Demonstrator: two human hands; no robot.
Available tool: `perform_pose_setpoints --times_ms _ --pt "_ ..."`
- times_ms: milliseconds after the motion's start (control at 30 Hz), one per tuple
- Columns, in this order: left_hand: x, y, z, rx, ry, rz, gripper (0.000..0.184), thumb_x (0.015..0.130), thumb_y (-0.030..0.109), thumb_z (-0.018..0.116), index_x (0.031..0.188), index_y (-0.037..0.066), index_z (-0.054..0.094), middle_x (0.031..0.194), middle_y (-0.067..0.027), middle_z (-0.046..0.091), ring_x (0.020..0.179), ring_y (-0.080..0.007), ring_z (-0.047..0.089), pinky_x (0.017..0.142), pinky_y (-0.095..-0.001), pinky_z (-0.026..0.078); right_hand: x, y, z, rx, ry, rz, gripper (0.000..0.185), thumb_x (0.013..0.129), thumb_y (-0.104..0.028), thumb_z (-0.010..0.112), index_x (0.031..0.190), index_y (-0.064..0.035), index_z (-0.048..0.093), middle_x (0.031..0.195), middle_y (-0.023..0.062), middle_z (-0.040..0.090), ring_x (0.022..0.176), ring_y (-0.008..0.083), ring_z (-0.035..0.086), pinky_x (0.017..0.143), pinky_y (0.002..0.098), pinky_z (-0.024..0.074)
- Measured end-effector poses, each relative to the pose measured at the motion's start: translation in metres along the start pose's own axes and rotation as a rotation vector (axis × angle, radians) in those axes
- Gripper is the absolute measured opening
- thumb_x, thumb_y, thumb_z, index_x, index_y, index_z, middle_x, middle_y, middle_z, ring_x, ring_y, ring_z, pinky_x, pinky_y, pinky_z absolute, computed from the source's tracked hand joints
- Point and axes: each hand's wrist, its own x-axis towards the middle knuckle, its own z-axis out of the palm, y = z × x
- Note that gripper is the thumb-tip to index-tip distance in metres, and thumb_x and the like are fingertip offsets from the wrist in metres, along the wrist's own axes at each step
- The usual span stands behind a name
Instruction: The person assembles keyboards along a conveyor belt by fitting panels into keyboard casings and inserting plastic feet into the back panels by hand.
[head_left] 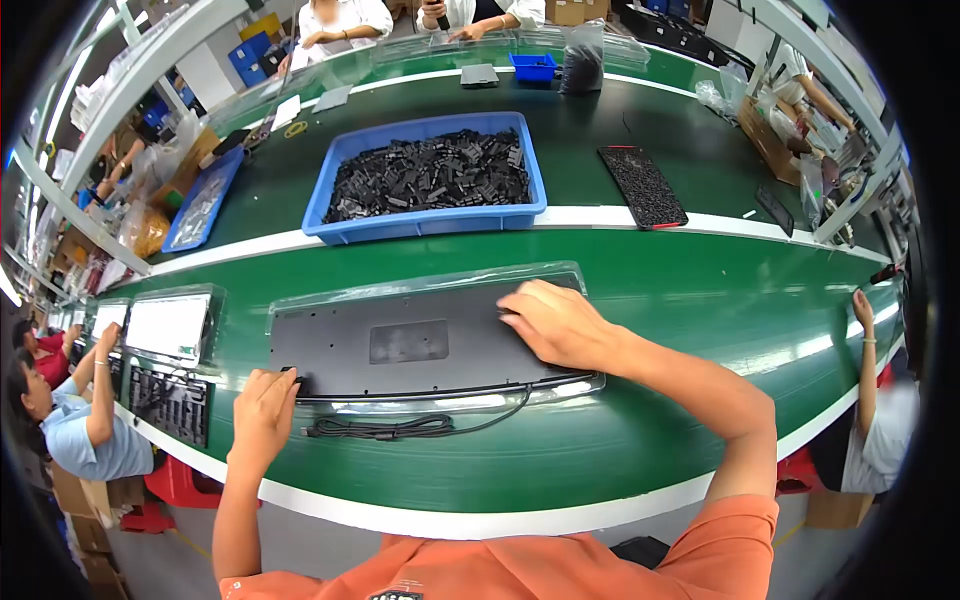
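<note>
A black keyboard (350, 345) lies underside up in a clear plastic tray (430, 284) on the green bench. At its lower left corner, my left hand (265, 408) has its fingers pressed together around a small black part. My right hand (560, 325) rests over the keyboard's right half, with fingers curled in a pinch; a bit of something dark shows at the fingertips, too small to name. The coiled black cable (385, 427) lies in front of the keyboard, running to its right end.
A blue bin (430, 224) of small black parts stands on the dark shelf behind. Right of it lies a tray of black granules (643, 187). At left are another keyboard (168, 405) and a white panel (168, 325). Co-workers sit left and right; others stand behind.
</note>
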Motion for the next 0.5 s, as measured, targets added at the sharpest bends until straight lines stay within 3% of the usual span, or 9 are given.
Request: perform_pose_setpoints --times_ms 133,200,400,500 --pt "-0.005 0.01 -0.005 0.106 -0.027 0.049 0.025 0.083 -0.001 0.068 0.109 -0.003 0.067 0.097 -0.0111 0.065 0.076 -0.0257 0.057 0.065 -0.0343 0.048 -0.024 -0.027 -0.051 -0.014 -0.139 0.039 0.015 0.089 -0.002 0.065 0.104 -0.0016 0.064 0.098 0.0092 0.059 0.078 0.0253 0.055 0.067 0.0337 0.0498" --pt "-0.004 0.01 -0.003 0.157 -0.046 0.058 0.024 0.084 -0.002 0.067 0.108 -0.002 0.066 0.098 -0.011 0.062 0.078 -0.0264 0.055 0.067 -0.0342 0.048 -0.031 -0.042 -0.068 -0.135 -0.321 0.098 0.018 0.082 0.0 0.065 0.1 -0.001 0.063 0.097 0.0106 0.057 0.078 0.0258 0.053 0.066 0.0329 0.0491" --pt "-0.004 0.016 0.012 0.246 -0.09 0.012 0.026 0.081 -0.002 0.066 0.107 -0.004 0.063 0.096 -0.0113 0.053 0.078 -0.025 0.051 0.07 -0.0337 0.047 -0.043 -0.081 -0.066 -0.5 -0.463 0.253 0.021 0.074 0.001 0.063 0.094 -0.0009 0.062 0.094 0.0114 0.054 0.077 0.0255 0.049 0.063 0.0323 0.0481" --pt "0.004 0.021 0.015 0.325 -0.158 0.061 0.027 0.078 -0.002 0.064 0.105 -0.004 0.062 0.094 -0.0113 0.049 0.078 -0.0249 0.049 0.072 -0.0334 0.048 -0.037 -0.092 -0.06 -0.676 -0.581 0.295 0.014 0.07 -0.001 0.064 0.084 0.0003 0.064 0.089 0.0135 0.055 0.071 0.0249 0.046 0.057 0.0328 0.0469"
